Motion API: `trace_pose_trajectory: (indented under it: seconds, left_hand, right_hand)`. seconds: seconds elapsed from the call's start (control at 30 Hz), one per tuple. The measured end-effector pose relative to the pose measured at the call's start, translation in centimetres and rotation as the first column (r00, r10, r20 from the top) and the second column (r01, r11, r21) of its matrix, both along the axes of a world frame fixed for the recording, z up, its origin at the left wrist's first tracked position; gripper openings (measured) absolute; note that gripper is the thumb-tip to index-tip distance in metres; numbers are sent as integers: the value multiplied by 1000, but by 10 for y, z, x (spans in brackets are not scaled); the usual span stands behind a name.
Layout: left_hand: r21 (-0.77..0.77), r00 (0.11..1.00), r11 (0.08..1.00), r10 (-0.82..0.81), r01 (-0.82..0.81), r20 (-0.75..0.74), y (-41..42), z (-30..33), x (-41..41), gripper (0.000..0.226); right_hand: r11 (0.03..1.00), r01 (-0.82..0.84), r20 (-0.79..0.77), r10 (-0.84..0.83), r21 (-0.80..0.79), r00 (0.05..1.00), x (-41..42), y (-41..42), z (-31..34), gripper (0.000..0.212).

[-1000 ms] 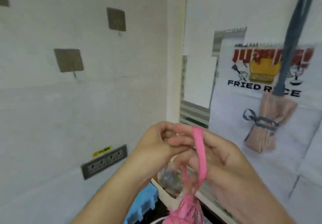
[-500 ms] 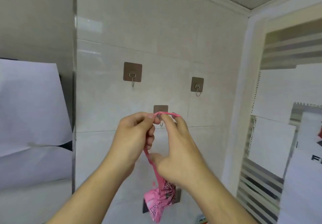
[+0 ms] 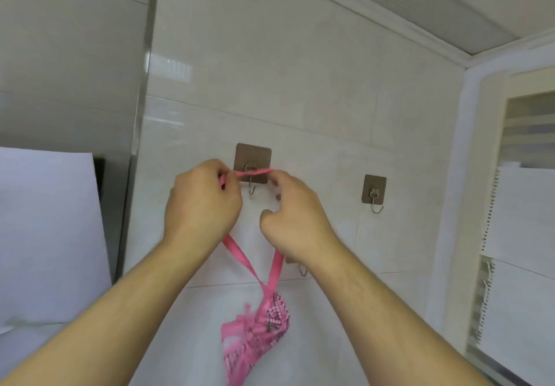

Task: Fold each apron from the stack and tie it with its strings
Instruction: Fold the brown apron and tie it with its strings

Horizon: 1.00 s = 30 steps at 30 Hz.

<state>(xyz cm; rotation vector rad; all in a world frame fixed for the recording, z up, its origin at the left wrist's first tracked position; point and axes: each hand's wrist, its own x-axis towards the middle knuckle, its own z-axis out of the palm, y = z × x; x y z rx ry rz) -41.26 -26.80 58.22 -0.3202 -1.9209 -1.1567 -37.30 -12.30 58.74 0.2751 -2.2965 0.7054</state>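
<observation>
Apron [image 3: 255,333]: pink patterned bundle, folded small, hanging in the air below both hands in front of a white tiled wall [image 3: 300,91].
Strap [image 3: 255,172]: pink loop rising from the bundle in two lengths, one to each hand, its top stretched flat between them.
Left hand [image 3: 202,202]: raised, fingers curled and pinching the strap's left end.
Right hand [image 3: 295,214]: raised, fingertips pinching the strap's right end, other fingers curled.
Hook [image 3: 253,172]: brown square stick-on plate with a metal hook, directly behind the stretched strap.
Second hook [image 3: 374,195]: same kind, to the right, bare.
</observation>
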Motion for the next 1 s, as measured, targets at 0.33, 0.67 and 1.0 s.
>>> trace_pose_trajectory:
  seconds: [0.33,0.67,1.0]
  left_hand:
    - [-95,1000,995,-5,2,-27,40,-63,-12,8]
    - [-249,760,740,-650,625,-23,178,-154,74,20]
    - [-108,148,103,-761,989,632,290,-416,250,15]
  right_hand:
    - [995,-39,157,53,-91,986,-10,24,-84,53]
    - [927,278,353,-180,-251,918,122,135,-174,30]
    - [98,932,889,-279,-349,362,462,229,-474,28]
